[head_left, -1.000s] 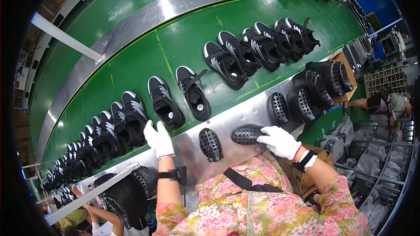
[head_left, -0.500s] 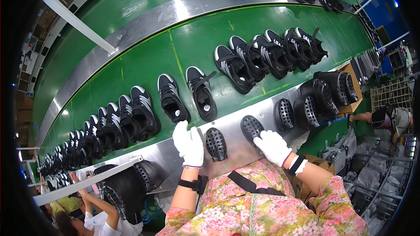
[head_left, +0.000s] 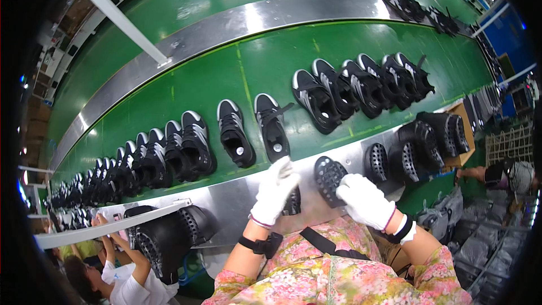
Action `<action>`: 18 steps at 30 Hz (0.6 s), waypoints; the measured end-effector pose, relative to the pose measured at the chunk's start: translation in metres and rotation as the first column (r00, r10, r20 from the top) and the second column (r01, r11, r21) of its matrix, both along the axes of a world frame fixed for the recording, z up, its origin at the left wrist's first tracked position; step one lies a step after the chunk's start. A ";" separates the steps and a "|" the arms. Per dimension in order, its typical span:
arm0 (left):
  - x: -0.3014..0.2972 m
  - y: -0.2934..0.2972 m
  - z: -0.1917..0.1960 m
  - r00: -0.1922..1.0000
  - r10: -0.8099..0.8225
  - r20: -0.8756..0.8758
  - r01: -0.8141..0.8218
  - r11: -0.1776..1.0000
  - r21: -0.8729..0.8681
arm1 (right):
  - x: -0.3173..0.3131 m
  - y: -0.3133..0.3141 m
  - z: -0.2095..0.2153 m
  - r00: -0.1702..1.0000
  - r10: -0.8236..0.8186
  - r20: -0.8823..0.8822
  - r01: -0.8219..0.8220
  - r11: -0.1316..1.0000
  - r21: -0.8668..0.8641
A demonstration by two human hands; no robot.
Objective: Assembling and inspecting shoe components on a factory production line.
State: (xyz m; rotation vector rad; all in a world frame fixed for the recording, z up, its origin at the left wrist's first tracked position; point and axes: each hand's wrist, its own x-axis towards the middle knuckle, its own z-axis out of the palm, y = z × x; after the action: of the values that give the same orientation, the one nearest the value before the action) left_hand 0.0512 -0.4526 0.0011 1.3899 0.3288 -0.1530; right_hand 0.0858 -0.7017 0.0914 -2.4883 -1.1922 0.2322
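My right hand [head_left: 366,200], in a white glove, grips the lower right edge of a black shoe-shaped piece [head_left: 327,173] dotted with round holes, at the metal ledge. My white-gloved left hand [head_left: 276,189] has its fingers stretched toward the heel of a black-and-silver sneaker [head_left: 272,126]. It covers most of a second perforated piece [head_left: 292,202]; whether it touches that piece I cannot tell. Left of that sneaker stands its similar partner [head_left: 235,134]. Both sneakers lie on the green belt, toes pointing away, with round white labels inside.
Rows of sneakers [head_left: 186,141] run along the green belt [head_left: 248,87] on the left, and more [head_left: 361,85] on the right. Black perforated pieces [head_left: 406,152] stand on the metal ledge [head_left: 226,203] at right. Other people [head_left: 121,271] work at lower left, near a white rail [head_left: 113,232].
My left hand has moved right, from beside the left sneaker's heel to over the second perforated piece. The piece at my right hand has shifted and turned slightly. The whole view has shifted a little.
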 end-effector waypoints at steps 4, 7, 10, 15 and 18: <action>0.009 -0.008 0.002 0.999 -0.002 0.049 0.034 0.746 -0.666 | 0.008 0.041 -0.002 0.981 0.171 -0.094 -0.147 0.965 0.219; 0.021 -0.003 0.012 0.945 0.234 -0.227 -0.326 0.663 -0.674 | 0.015 0.061 0.010 0.912 0.046 -0.407 0.066 0.964 0.257; 0.028 -0.003 0.029 0.867 0.387 -0.315 -0.495 0.748 -0.443 | 0.018 0.082 -0.002 0.902 -0.072 -0.427 0.185 0.956 0.230; 0.046 -0.005 -0.003 0.900 0.356 -0.251 -0.392 0.913 -0.113 | 0.024 0.095 -0.028 0.838 -0.275 -0.471 0.456 0.827 0.330; 0.055 0.007 -0.036 0.909 0.181 0.376 -0.350 0.819 0.454 | 0.043 0.077 -0.030 0.801 -0.377 -0.466 0.511 0.835 0.202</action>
State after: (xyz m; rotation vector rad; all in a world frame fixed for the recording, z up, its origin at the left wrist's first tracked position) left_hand 0.1058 -0.4460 -0.0354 1.8484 0.3043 0.4271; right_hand 0.1288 -0.6242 0.0611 -2.2006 -0.4022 0.3725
